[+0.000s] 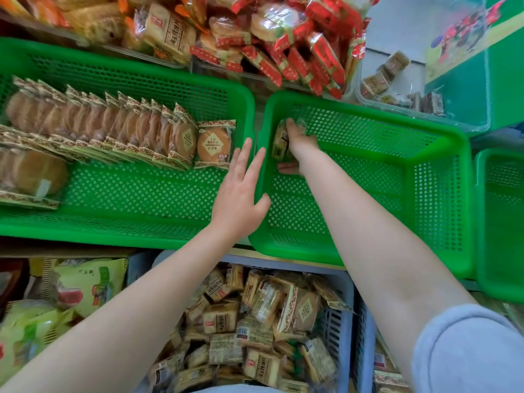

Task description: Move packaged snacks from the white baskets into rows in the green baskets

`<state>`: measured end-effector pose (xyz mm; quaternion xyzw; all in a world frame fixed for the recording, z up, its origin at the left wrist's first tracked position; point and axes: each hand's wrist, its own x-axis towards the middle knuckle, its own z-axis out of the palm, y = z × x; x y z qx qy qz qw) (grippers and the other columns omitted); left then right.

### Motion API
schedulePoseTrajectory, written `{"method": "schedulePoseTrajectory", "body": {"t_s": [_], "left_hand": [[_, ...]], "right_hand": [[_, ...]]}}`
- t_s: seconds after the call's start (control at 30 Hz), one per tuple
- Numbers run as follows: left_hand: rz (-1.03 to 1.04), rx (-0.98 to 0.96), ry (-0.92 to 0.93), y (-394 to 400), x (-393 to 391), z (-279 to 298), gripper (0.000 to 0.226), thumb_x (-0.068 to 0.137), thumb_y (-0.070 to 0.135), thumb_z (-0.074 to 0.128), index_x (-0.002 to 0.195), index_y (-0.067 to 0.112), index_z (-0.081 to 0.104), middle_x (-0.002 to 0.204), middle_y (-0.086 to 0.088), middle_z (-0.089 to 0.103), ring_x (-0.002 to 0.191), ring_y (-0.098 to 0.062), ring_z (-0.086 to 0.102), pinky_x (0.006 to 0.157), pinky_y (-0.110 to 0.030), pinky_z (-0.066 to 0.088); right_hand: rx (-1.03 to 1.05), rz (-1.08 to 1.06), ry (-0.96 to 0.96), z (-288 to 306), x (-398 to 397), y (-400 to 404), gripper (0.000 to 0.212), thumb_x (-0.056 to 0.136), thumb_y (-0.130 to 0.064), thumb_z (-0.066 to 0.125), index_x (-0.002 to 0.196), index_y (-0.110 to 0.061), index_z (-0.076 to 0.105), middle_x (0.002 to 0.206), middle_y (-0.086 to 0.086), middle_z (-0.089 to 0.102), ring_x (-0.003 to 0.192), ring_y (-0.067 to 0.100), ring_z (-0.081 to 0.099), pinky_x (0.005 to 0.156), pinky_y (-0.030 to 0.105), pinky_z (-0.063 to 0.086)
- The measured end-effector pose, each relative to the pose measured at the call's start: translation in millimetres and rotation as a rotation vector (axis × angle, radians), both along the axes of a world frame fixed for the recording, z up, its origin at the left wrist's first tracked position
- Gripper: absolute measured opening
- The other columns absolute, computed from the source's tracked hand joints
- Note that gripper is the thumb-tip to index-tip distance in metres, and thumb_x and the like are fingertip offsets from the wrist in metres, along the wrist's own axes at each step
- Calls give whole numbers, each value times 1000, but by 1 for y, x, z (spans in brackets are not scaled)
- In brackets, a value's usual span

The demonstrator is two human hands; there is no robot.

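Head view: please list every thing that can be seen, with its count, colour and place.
Green baskets: three, green, middle shelf; the rightmost cut off.
Round cakes: many, tan wrappers, rows in the left green basket.
Snack packs: few, beige, far-left corner of the middle green basket.
White basket: one, pale, below, piled with beige packs.
Red-wrapped snacks: many, top shelf.
Clear bin: one, top right.
Left hand: fingers straight, at the middle basket's rim.
Right hand: grips the snack packs.

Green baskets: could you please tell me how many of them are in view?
3: the left green basket with rows of cakes, the middle green basket the right hand reaches into, and a third cut off at the right edge.
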<state>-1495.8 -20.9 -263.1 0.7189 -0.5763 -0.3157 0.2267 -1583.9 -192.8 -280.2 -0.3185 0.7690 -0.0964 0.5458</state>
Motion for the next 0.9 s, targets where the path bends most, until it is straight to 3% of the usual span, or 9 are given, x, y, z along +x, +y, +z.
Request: {"method": "schedulePoseTrajectory", "body": {"t_s": [0.07,0.23,0.4,0.63,0.67,0.77,0.83,0.9], "left_hand": [[-1,-1,2,0,0,0,84,96,21,59,161,29,8,166,11,-17,154,-14,-9,121,-37,20],[-8,10,1,1,0,0,84,96,22,59,161,30,6,166,12,-19,154,-13,-10,119,-34,21],[-4,0,18,1,1,-1,83,96,19,59,161,29,8,166,11,-18,154,-14,-9,120,-39,28],[-2,-5,28,1,0,-1,84,95,19,58,161,30,7,166,13,-18,154,-14,-8,116,-43,36],[-4,-2,18,2,0,0,84,95,20,58,161,30,7,166,12,-18,154,-15,-8,116,-42,36],[-30,30,-45,2,2,5,86,95,24,58,161,29,4,166,8,-19,155,-19,-6,118,-44,34],[-59,83,-103,2,2,14,86,95,27,60,161,26,5,167,2,-16,155,-23,-4,120,-47,28],[-48,121,-107,13,-5,28,82,95,28,61,160,19,12,168,-4,-9,155,-25,-3,123,-47,19]], "right_hand": [[-31,16,-44,-4,2,5,117,77,-71,67,160,-16,5,152,11,42,121,38,59,89,55,58],[-128,-81,-167,-27,-2,13,134,44,-68,80,155,-17,25,142,11,52,114,34,63,83,50,61],[-189,-140,-157,-31,3,14,115,49,-67,80,144,-12,44,128,9,63,105,32,66,85,48,60],[-175,-59,-212,-36,-15,21,143,22,-83,81,143,-16,46,133,6,62,113,31,64,95,50,56],[-175,-64,-239,-27,-18,26,142,27,-81,85,147,-17,42,139,6,58,118,31,62,98,50,54],[-191,-85,-292,15,-32,59,105,70,-49,87,154,-16,33,150,10,47,117,30,63,100,46,54],[-217,-86,-316,47,-46,90,77,85,-35,80,147,-11,41,140,10,52,107,28,68,97,40,56],[-261,-52,-347,76,-63,128,42,93,-27,71,126,-8,53,124,11,59,98,27,72,92,37,59]]}}
